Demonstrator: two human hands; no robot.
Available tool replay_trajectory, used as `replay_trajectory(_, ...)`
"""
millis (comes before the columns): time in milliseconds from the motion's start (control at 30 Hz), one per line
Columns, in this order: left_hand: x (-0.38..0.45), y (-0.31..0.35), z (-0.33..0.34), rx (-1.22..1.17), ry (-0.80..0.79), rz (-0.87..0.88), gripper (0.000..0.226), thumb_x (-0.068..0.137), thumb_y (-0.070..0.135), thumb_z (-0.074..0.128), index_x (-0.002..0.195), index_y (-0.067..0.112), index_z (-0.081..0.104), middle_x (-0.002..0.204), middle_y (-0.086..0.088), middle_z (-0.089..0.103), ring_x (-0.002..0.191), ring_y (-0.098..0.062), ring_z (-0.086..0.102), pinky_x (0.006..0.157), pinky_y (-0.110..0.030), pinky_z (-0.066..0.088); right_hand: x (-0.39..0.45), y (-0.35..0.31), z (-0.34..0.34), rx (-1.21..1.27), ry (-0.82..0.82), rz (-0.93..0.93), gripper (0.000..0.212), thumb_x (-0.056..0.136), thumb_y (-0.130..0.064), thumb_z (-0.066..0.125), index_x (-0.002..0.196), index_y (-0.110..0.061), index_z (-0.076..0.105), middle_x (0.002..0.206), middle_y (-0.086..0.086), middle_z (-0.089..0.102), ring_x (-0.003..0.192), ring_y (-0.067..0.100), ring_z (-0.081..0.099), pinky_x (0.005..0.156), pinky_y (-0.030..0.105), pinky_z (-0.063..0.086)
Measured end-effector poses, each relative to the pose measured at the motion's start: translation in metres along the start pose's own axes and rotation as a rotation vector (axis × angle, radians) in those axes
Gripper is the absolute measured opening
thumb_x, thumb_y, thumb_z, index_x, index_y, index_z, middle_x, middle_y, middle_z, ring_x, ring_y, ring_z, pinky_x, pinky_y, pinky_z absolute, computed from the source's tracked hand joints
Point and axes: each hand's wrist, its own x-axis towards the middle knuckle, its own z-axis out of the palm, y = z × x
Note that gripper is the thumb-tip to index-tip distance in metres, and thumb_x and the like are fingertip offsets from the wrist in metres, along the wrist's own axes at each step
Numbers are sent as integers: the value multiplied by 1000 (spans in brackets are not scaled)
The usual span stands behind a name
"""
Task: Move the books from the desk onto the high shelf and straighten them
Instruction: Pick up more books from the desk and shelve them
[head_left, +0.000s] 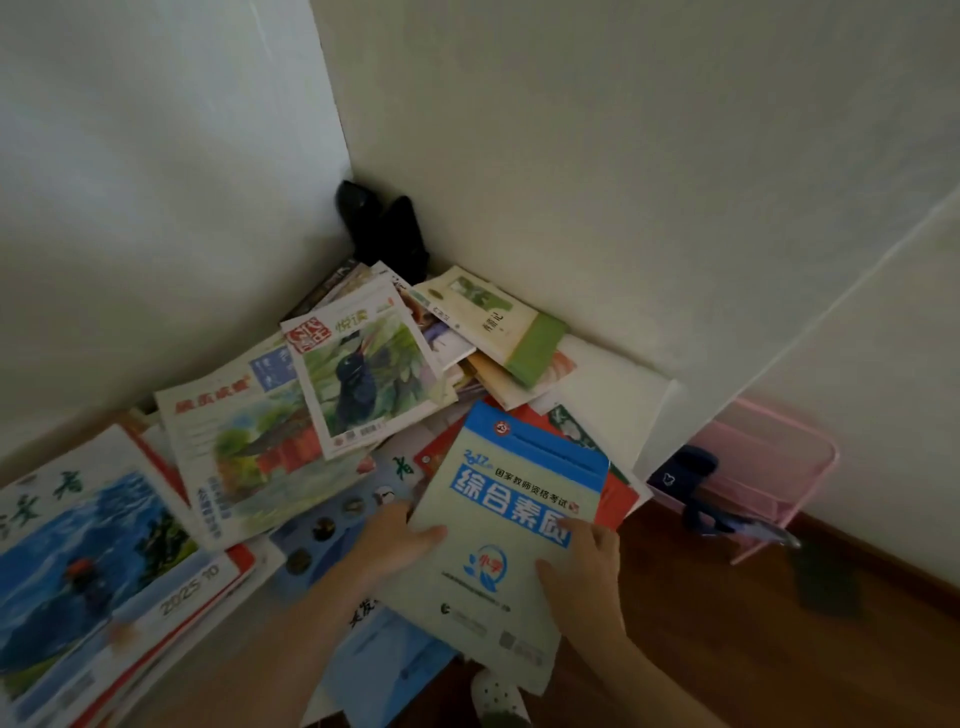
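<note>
A pale book with a blue top band and blue characters (511, 525) is held above the desk's front edge. My left hand (395, 545) grips its left edge, thumb on the cover. My right hand (584, 569) grips its right side, thumb and fingers on the cover. Beneath and behind it, many books and magazines lie scattered on the white desk (618, 384): a bird-cover magazine (363, 374), a green-and-cream book (498, 322), a landscape magazine (244, 447) and a blue mountain-cover magazine (88, 561). The high shelf is out of view.
Two dark objects (384, 228) stand in the wall corner behind the pile. Right of the desk, a pink wire rack (769, 467) holds dark items on the wooden floor (727, 623). A foot in a white shoe (496, 696) shows below the book.
</note>
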Motion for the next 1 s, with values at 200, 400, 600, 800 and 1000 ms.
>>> replay_trajectory(200,-44,18,7,-190,30,260,39,96,32,55,131,26,39,101,12,65,82,-9,70,67,-27,59,-2,-12,-1,155,133,217,61,77,-20,73,127,-26,38,115,-1,32,108,27,51,85,49,55)
replay_trajectory(400,-97,25,-57,-401,183,460,29,93,35,61,119,36,49,106,8,68,85,-7,71,73,-35,60,5,-55,3,376,163,197,100,46,-84,69,121,-22,49,117,6,60,105,26,61,89,46,53)
replay_trajectory(600,-138,0,-146,-722,530,356,20,91,27,64,108,25,53,98,1,70,75,-10,72,58,-26,58,-8,-196,27,475,-216,-196,31,87,-45,65,110,-24,63,96,-4,73,79,12,72,66,29,58)
replay_trajectory(800,-188,-85,-181,-850,931,109,29,90,31,64,114,18,54,100,-1,69,77,-11,70,57,-21,56,-35,-290,94,276,-628,-467,29,92,-30,64,118,-19,62,104,1,73,78,8,71,64,24,59)
replay_trajectory(1000,-237,-157,-164,-1029,1117,-61,26,90,27,64,109,12,55,97,-7,70,81,-24,70,57,-32,56,-80,-311,174,148,-896,-463,23,87,-33,69,107,-24,64,104,-1,73,82,9,71,71,27,60)
